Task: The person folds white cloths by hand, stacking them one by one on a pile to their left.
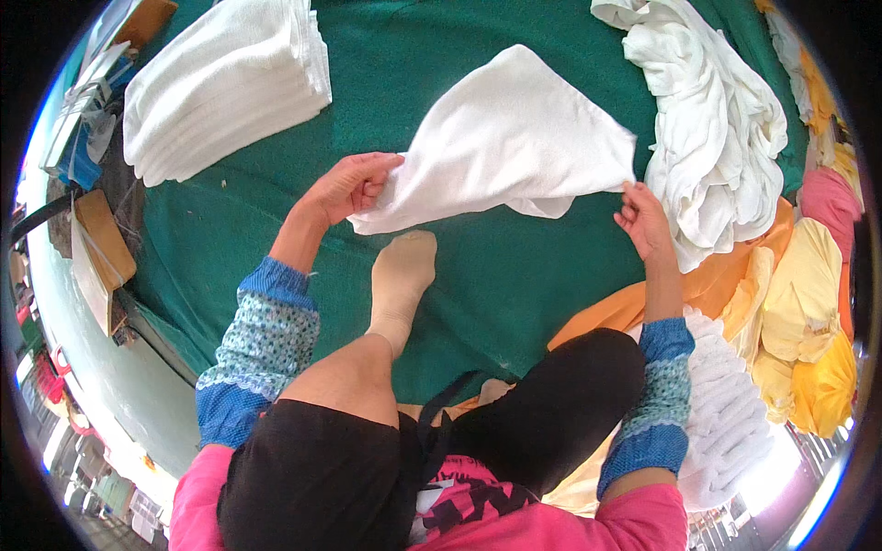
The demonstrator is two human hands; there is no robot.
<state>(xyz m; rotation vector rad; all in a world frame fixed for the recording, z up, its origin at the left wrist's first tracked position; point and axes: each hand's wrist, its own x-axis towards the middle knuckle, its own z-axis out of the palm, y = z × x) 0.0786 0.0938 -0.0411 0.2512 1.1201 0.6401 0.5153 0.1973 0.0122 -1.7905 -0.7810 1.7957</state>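
A white cloth [513, 131], towel-like, is stretched between my two hands over a green fabric-covered surface [496, 282]. My left hand [351, 186] pinches its left edge, fingers curled. At the right corner, my right hand [642, 217] grips the fabric between thumb and fingertips. The cloth's far part rises to a rounded peak, and a loose flap hangs at its near edge. To the left lies a neat stack of folded white cloths [227, 89]. A crumpled heap of white cloth [710, 131] lies just beyond my right hand.
My socked foot [406, 275] rests on the green fabric below the cloth. Yellow cloth bundles [803, 296] and orange fabric [620, 306] lie at the right, near a pile of white cloths [720, 413]. Cardboard pieces [103, 237] and a blue-and-white package [86, 131] line the left edge.
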